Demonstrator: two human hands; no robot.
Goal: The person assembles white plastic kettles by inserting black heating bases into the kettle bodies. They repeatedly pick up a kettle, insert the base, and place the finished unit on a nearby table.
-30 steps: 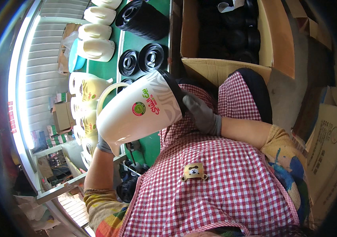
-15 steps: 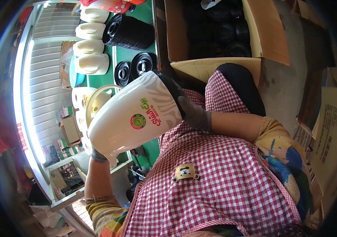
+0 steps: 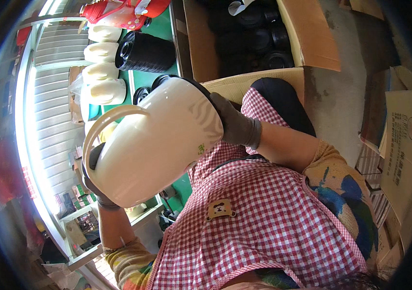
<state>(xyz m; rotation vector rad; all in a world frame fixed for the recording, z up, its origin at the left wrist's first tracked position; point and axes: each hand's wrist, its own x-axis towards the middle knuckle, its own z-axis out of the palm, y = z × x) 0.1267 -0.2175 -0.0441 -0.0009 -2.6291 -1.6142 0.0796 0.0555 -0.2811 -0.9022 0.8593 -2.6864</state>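
Note:
A cream-white thermos jug (image 3: 157,140) lies tilted on its side between my gloved hands, above my lap. Its curved handle (image 3: 114,116) faces up and to the left, and a dark rim rings the end at the right. My left hand (image 3: 100,186), in a grey glove, grips the left end; most of its fingers are behind the jug. My right hand (image 3: 235,123), also gloved in grey, is pressed round the dark-rimmed end, its fingers partly hidden. Grey stripes and a bit of green print show on the jug's side.
On the green bench (image 3: 164,48) are a stack of black round parts (image 3: 145,53), several cream jug parts (image 3: 107,91) in a row and a red flask (image 3: 114,12). An open cardboard box (image 3: 259,77) with black parts stands ahead. Flattened cartons (image 3: 404,154) lean at the right.
The jug has been turned about its length: its handle has come round into full view, and the printed side has rolled mostly out of sight. Both hands still hold it.

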